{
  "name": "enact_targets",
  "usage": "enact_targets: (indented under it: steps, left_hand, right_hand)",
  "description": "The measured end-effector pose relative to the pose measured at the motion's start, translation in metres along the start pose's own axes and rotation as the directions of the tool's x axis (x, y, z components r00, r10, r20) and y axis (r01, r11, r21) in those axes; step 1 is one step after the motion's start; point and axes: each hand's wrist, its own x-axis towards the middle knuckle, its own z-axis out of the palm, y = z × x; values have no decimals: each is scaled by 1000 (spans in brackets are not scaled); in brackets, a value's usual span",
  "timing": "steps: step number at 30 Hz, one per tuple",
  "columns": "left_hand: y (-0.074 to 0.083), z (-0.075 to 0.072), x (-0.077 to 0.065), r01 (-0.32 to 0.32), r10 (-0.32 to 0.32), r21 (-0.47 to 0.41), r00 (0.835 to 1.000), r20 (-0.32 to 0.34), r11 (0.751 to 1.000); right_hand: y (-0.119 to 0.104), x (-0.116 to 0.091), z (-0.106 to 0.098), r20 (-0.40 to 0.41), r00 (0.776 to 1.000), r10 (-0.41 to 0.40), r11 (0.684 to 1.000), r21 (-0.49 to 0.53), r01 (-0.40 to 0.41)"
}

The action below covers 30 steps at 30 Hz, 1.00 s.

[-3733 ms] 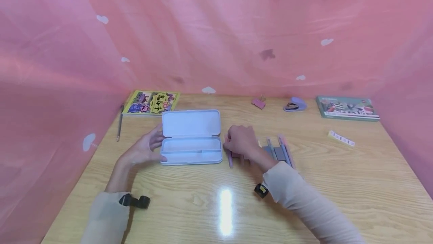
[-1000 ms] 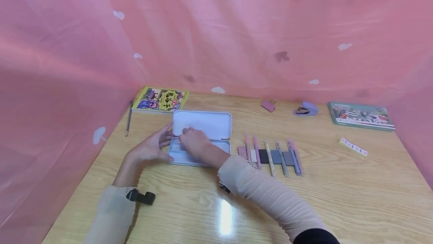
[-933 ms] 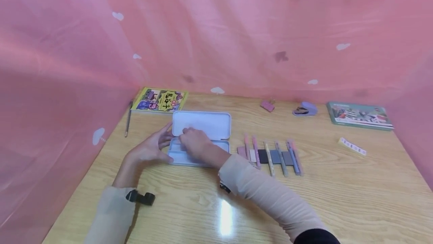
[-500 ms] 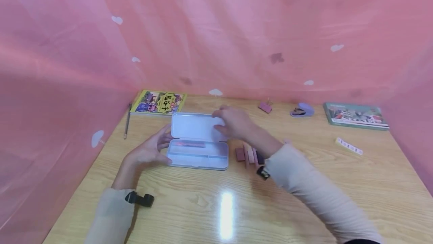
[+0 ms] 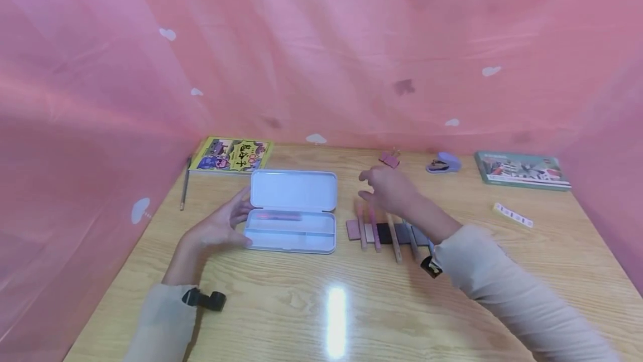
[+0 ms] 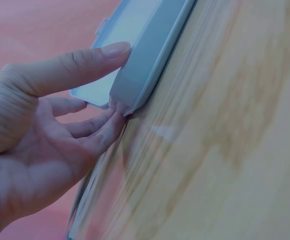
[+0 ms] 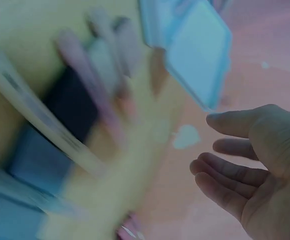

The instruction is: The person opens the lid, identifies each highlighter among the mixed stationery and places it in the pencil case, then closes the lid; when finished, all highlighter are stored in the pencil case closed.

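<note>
Pink cloth walls a wooden table; left grip pinches the case, right grip half-spread, empty.

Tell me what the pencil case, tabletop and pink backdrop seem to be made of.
Pencil case: probably satin plastic, given its smooth, rounded walls; painted metal is possible.
Tabletop: wood or wood-look laminate, by its grain lines; the bright reflection suggests a glossy coat.
Pink backdrop: likely thin fabric, from its soft folds; plastic sheeting is possible.
</note>
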Motion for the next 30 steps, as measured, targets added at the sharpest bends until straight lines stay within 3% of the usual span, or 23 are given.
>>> enact_targets:
  steps: [7,13,19,24,28,30]
  left_hand:
    - [0,-2,1,-7,7,-11,1000,6,1000]
    - [-2,-2,1,-14,14,-9,1000,9,1000]
    - [-4,-2,1,-31,32,-9,999,17,999]
    - [-5,-3,2,-35,35,-16,999,18,999]
    - [-5,-2,2,-17,17,-22,1000,22,1000]
    - [-5,-3,1,-13,13,-19,1000,24,1000]
  right_hand:
    - [-3,-5,36,76,992,106,981,157,-117]
    - [-11,-3,49,183,948,262,934,199,-296]
    - [-14,-1,58,215,913,345,902,195,-387]
    - [-13,-1,53,206,908,364,881,241,-407]
    - [-13,-1,34,182,913,366,857,317,-406]
    - [-13,0,24,150,925,350,867,322,-381]
